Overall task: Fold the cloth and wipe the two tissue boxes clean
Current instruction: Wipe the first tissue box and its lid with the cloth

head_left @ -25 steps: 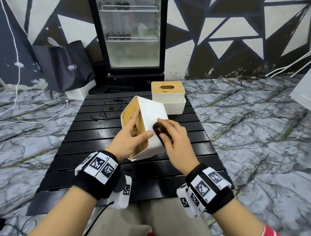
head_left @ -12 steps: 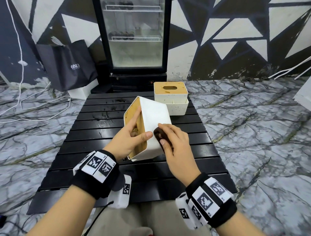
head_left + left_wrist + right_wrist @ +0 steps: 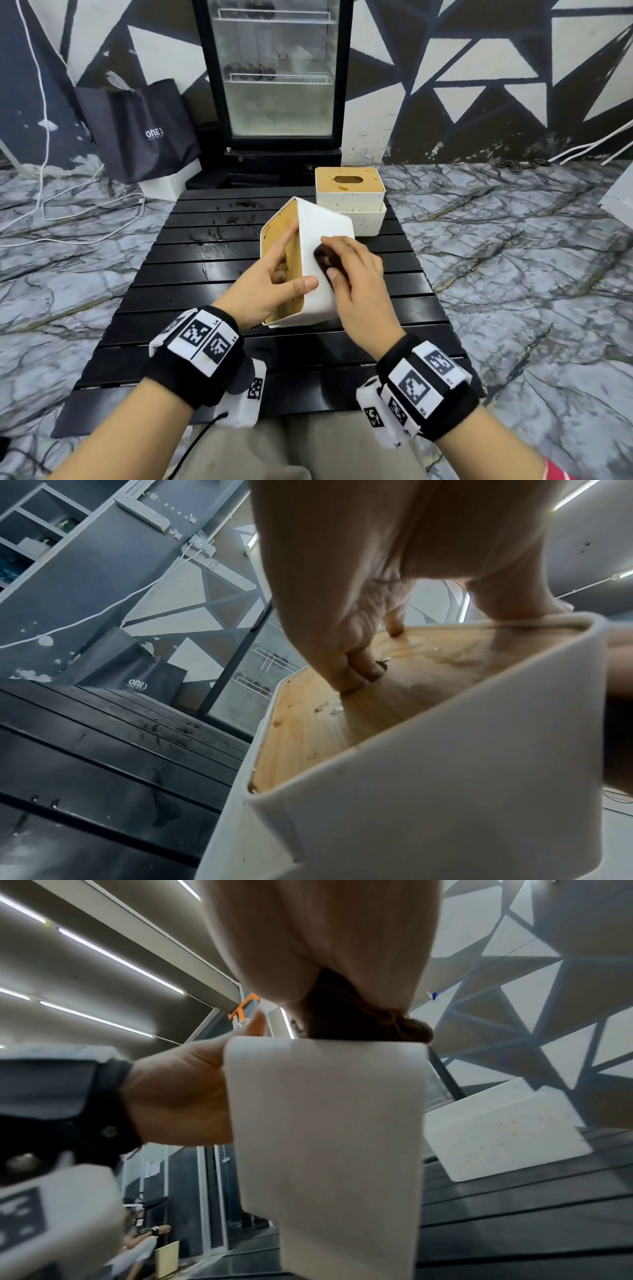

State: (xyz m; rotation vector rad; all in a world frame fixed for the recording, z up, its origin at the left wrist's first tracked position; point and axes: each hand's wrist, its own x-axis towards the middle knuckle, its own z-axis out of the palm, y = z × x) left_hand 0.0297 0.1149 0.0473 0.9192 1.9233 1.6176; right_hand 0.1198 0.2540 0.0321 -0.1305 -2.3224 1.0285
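Left hand (image 3: 270, 291) still grips near tissue box (image 3: 322, 260), tipped on edge on black slatted desk (image 3: 178, 274): thumb on white side, fingers (image 3: 356, 669) curled into slot of wooden lid. Right hand (image 3: 356, 274) keeps fingers curled round dark cloth (image 3: 325, 260), pressing it on box's white side; cloth now slightly farther up side than half second ago. Box tilt and left grip unchanged. Second tissue box (image 3: 349, 195) upright at far desk edge, untouched, just behind first. Glass-door fridge (image 3: 277, 75) beyond.
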